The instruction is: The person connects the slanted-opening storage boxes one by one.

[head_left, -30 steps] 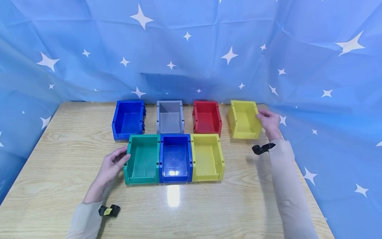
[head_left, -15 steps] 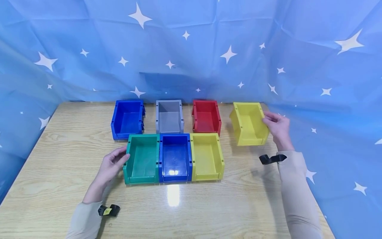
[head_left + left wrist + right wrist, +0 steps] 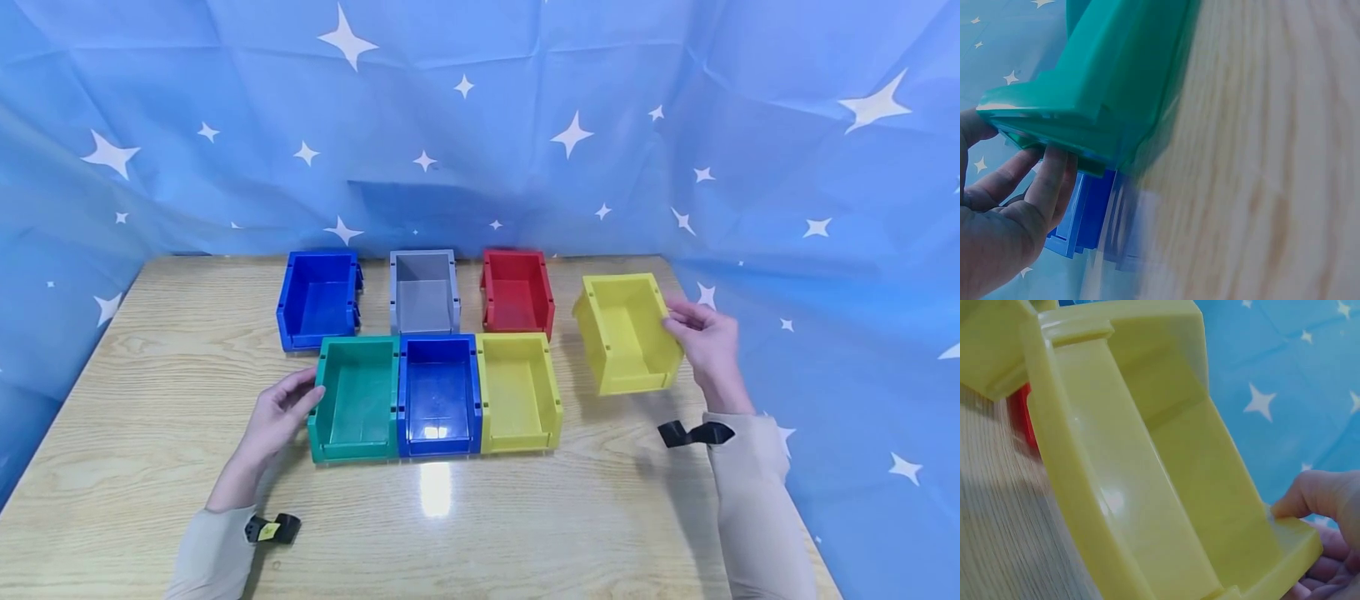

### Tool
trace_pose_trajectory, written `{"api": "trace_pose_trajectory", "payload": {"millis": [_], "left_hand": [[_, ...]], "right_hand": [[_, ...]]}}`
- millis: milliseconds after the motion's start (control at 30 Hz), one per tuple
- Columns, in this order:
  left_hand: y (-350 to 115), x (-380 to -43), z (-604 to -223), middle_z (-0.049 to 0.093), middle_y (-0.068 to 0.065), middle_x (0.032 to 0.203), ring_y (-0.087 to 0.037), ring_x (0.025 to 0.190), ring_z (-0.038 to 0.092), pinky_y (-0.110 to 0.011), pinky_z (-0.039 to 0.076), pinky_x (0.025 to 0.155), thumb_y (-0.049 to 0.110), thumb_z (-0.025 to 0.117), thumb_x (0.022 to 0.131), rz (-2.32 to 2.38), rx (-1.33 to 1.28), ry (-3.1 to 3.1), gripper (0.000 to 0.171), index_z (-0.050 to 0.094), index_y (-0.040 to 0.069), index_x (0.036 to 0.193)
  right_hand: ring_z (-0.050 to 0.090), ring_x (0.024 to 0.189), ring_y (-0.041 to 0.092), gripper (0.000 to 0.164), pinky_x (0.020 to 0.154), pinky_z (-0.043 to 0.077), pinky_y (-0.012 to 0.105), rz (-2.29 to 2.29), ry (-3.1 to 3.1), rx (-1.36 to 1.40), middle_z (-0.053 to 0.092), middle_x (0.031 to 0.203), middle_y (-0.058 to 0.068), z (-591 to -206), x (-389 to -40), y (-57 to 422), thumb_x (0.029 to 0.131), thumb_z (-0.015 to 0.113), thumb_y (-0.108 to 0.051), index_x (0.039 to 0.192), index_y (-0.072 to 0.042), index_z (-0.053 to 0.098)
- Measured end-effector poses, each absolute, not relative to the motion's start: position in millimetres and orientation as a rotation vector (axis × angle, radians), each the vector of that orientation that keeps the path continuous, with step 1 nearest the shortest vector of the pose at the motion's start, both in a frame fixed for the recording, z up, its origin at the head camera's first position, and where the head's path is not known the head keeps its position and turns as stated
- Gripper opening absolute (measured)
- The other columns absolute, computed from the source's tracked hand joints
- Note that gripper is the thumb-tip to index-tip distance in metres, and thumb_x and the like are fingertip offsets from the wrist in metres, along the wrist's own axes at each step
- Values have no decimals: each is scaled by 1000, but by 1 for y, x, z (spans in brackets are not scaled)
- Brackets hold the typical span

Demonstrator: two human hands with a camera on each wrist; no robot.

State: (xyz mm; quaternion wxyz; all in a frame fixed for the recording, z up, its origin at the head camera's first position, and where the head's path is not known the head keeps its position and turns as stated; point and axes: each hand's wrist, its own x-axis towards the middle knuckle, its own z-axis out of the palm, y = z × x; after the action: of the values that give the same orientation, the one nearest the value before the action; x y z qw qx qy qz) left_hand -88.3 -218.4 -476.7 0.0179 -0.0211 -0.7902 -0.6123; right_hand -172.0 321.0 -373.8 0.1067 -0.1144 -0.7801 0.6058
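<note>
head view: on your table (image 3: pixel 187 358) stand two rows of open-topped bins. near the far edge are the back blue bin (image 3: pixel 318 300), the gray bin (image 3: pixel 424 304) and the red bin (image 3: pixel 517 292), set apart from each other. closer to the middle, the green bin (image 3: pixel 362 404), the front blue bin (image 3: pixel 438 392) and the front yellow bin (image 3: pixel 517 392) stand side by side, touching. you can see down to the inner floors of these; the front blue bin's carries a bright patch of reflected light.

the held yellow bin (image 3: pixel 633 329) is tilted above the table, towards the far right corner, right of the red bin and well apart from it. your right hand (image 3: pixel 708 340) pinches it by the right wall, thumb on the inner side, the other fingers outside. your right sleeve (image 3: pixel 757 508) comes in along the table's right edge.

your left hand (image 3: pixel 276 414) has a narrow grip on the green bin's left wall; the left wrist view shows fingertips tucked under its rim. your left sleeve (image 3: pixel 213 550) slants in from the near edge.
</note>
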Motion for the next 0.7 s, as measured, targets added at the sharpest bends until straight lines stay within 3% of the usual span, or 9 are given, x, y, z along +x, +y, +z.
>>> {"api": "trace_pose_trajectory", "payload": {"millis": [100, 200, 333, 533, 700], "left_hand": [[-218, -89, -477, 54, -26, 117, 2, 94, 54, -10, 45, 80, 11, 56, 95, -1886, -65, -2459, 38, 50, -13, 124], [-218, -89, -477, 57, -18, 115, 3, 94, 54, -10, 45, 80, 11, 56, 95, -1870, -64, -2466, 38, 51, -12, 124], [-218, -89, -476, 57, -18, 115, 3, 94, 54, -10, 45, 81, 11, 56, 95, -1868, -65, -2466, 37, 51, -12, 124], [-218, -88, -476, 53, -27, 119, 5, 95, 53, -9, 44, 81, 11, 55, 95, -1864, -51, -2479, 38, 51, -12, 125], [-218, -89, -476, 52, -28, 120, 4, 96, 53, -9, 43, 82, 12, 55, 96, -1873, -50, -2483, 38, 50, -11, 125]], "right_hand": [[61, 68, -4, 29, 63, 49, 10, 1807, -2285, -308, 66, 72, -15, -372, -162, 318, 80, 64, 10, 100, -9, 72], [61, 68, -3, 29, 62, 50, 10, 1796, -2299, -272, 66, 72, -15, -372, -153, 314, 80, 65, 10, 98, -12, 73], [61, 67, -3, 28, 60, 50, 10, 1765, -2296, -219, 66, 71, -15, -376, -142, 308, 79, 64, 11, 103, -2, 71], [61, 66, -2, 29, 59, 49, 10, 1765, -2265, -175, 66, 71, -13, -385, -131, 301, 77, 64, 14, 95, -7, 74], [61, 66, -2, 26, 59, 49, 10, 1715, -2291, -178, 66, 71, -12, -390, -127, 297, 78, 64, 13, 103, 9, 68]]}}
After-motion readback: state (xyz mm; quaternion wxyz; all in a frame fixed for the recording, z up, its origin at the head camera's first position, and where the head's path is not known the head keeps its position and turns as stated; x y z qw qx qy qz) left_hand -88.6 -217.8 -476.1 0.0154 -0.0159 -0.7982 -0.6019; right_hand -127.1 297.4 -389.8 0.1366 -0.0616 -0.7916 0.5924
